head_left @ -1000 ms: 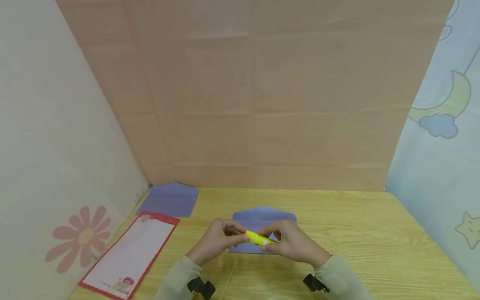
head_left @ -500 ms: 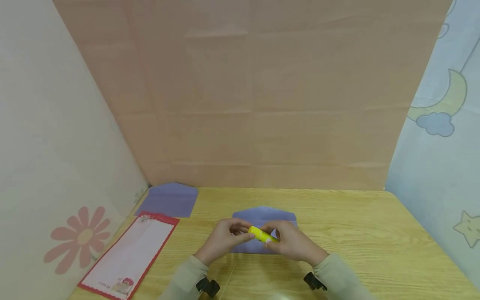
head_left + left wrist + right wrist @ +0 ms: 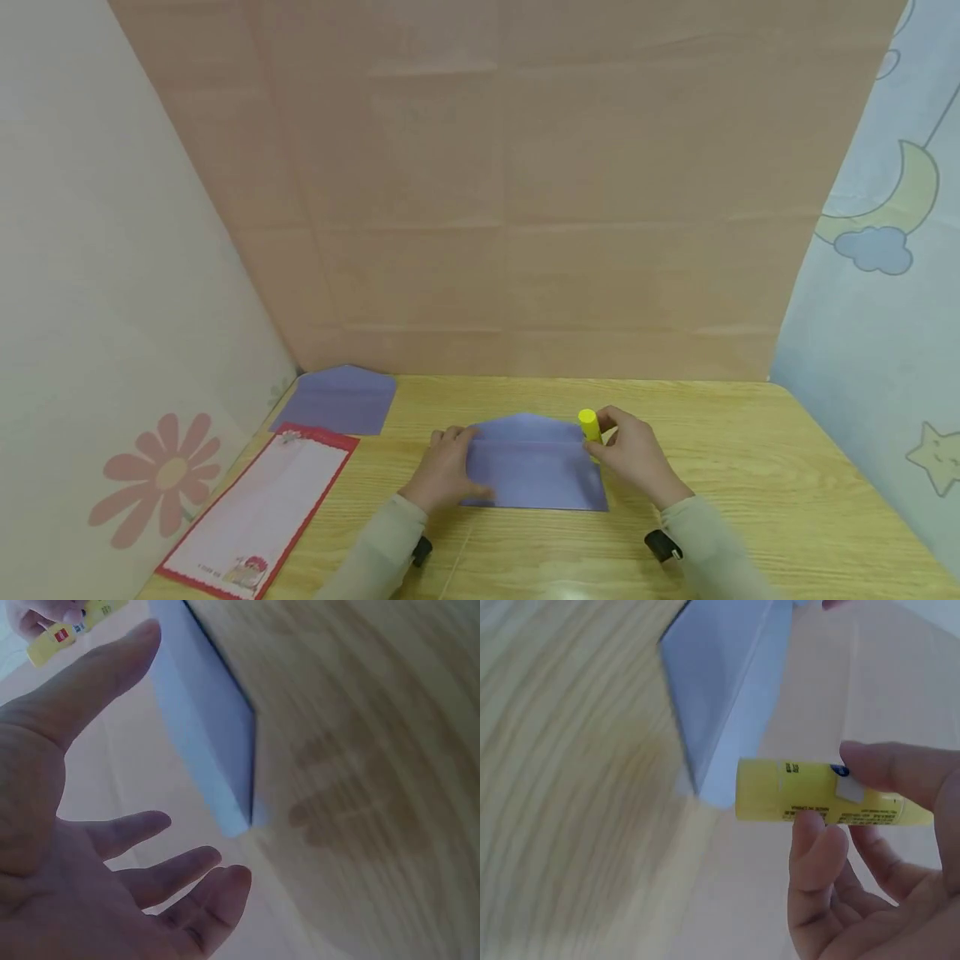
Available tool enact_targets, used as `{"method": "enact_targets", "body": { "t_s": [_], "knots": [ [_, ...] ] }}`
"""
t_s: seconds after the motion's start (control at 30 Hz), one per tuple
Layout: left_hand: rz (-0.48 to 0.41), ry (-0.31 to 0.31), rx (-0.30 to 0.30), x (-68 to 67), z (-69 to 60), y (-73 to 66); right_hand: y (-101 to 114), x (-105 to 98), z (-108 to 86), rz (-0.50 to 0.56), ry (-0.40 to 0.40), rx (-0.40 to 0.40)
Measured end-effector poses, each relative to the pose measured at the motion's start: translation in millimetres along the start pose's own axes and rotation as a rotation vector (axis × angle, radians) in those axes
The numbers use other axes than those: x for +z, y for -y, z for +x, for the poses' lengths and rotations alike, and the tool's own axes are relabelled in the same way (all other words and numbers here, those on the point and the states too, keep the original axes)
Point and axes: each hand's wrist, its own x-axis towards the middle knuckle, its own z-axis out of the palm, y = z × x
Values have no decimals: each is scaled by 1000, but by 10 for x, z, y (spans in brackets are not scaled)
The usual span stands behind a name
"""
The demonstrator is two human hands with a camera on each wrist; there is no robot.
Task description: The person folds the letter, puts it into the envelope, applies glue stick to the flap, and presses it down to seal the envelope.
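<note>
A purple envelope (image 3: 536, 477) lies on the table with its flap unfolded toward the back. My left hand (image 3: 447, 471) is at its left edge, fingers spread and thumb apart; in the left wrist view nothing sits between those fingers, and the envelope (image 3: 206, 712) shows beyond the thumb. At the right edge of the envelope, my right hand (image 3: 637, 454) holds a yellow glue stick (image 3: 589, 425) roughly upright. The right wrist view shows thumb and fingers pinching the barrel of the glue stick (image 3: 810, 791), and its cap end looks closed.
A second purple envelope (image 3: 341, 404) lies at the table's back left corner. In front of it is a red-bordered sheet of letter paper (image 3: 258, 508). A brown paper-like backdrop (image 3: 495, 208) rises at the back edge, with patterned panels at both sides.
Both hands held the glue stick over the envelope before. The left hand has let go and moved to the envelope's left edge; the right hand has carried the glue stick rightward and turned it upright.
</note>
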Motion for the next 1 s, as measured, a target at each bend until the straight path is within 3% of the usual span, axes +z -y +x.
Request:
{"method": "enact_targets", "body": {
  "t_s": [0.13,0.4,0.77,1.0],
  "knots": [
    [42,15,-11,30,24,65,-150,-102,42,-58,-45,40],
    [17,70,-20,9,48,97,-345,-220,79,-113,-84,88],
    [13,137,-26,-22,136,130,-386,-244,85,-130,-44,86],
    [47,120,-10,-50,118,73,-380,-249,64,-159,35,133]
  ]
}}
